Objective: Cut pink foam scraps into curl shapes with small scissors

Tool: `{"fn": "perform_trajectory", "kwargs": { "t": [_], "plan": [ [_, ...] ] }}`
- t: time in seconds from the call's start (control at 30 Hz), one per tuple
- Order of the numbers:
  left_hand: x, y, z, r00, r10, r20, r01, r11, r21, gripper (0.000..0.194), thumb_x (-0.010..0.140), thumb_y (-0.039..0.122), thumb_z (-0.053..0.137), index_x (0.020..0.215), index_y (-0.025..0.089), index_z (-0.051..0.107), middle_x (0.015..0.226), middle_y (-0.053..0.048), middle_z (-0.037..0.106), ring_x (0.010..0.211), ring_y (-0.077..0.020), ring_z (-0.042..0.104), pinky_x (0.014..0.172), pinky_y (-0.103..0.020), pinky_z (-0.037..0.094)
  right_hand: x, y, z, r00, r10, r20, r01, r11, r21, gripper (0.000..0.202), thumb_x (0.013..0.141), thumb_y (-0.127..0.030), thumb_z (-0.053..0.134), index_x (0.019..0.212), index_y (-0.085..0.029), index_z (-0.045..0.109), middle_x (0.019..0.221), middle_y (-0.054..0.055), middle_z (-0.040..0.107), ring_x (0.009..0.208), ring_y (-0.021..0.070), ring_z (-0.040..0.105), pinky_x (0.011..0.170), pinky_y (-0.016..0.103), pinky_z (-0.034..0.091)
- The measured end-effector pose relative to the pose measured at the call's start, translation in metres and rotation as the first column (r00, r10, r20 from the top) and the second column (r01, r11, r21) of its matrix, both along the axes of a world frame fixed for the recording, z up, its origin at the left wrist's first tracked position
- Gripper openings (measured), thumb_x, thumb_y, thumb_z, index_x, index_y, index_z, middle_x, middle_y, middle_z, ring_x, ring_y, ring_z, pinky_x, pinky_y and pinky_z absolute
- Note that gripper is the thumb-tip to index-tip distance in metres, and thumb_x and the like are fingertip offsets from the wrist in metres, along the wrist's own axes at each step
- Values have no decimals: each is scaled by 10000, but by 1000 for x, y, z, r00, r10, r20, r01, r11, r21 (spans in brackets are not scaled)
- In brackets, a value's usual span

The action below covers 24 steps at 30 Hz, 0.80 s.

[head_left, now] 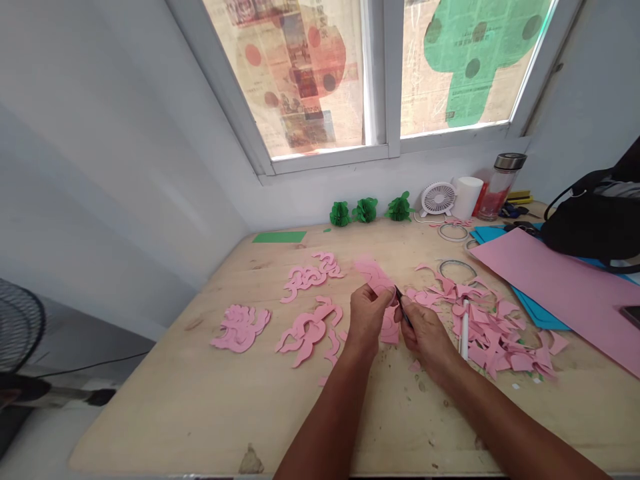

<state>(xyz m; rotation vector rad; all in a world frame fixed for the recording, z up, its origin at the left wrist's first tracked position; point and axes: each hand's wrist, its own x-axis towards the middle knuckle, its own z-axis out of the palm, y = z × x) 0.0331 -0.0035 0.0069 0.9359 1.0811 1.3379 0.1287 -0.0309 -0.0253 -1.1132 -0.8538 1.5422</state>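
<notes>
My left hand [369, 312] pinches a piece of pink paper [374, 272] above the middle of the table; its far end is blurred. Close against it, my right hand [423, 330] is closed around dark-handled scissors [403, 308], whose blades point at the paper. Left of my hands lie curved pink cutouts [311, 330], with another group of pink cutouts [306, 277] behind them. Farther left is a stack of pink cutouts [241, 328]. Pink paper scraps [493, 333] are heaped to the right of my right hand, and a white pen-like stick [465, 330] rests among them.
Pink sheet [555, 287] and blue sheets [537, 313] lie at the right, near a black bag [593, 223]. Along the back stand green paper figures [365, 210], a small white fan [439, 199] and a glass bottle [497, 190]. A green strip [279, 237] lies at the back left.
</notes>
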Motion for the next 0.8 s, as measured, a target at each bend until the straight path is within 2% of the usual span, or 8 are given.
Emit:
{"fn": "perform_trajectory", "kwargs": {
  "t": [0.23, 0.8],
  "plan": [
    [2, -1, -3, 992, -122, 31, 121, 992, 30, 216, 646, 267, 597, 512, 141, 484, 448, 26, 470, 422, -83, 439, 512, -237, 361, 0, 0, 0, 999, -16, -35, 16, 1000, -5, 411, 760, -566, 503, 672, -165, 505, 404, -95, 295, 331, 38, 160, 336, 185, 96],
    [1, -1, -3, 991, -133, 27, 132, 991, 35, 211, 647, 257, 584, 504, 147, 476, 443, 27, 466, 428, -86, 440, 534, -246, 373, 0, 2, -4, 999, -27, -23, 27, 1000, 5, 409, 764, -567, 495, 661, -171, 505, 383, -96, 289, 329, 44, 168, 337, 185, 113]
  ]
}}
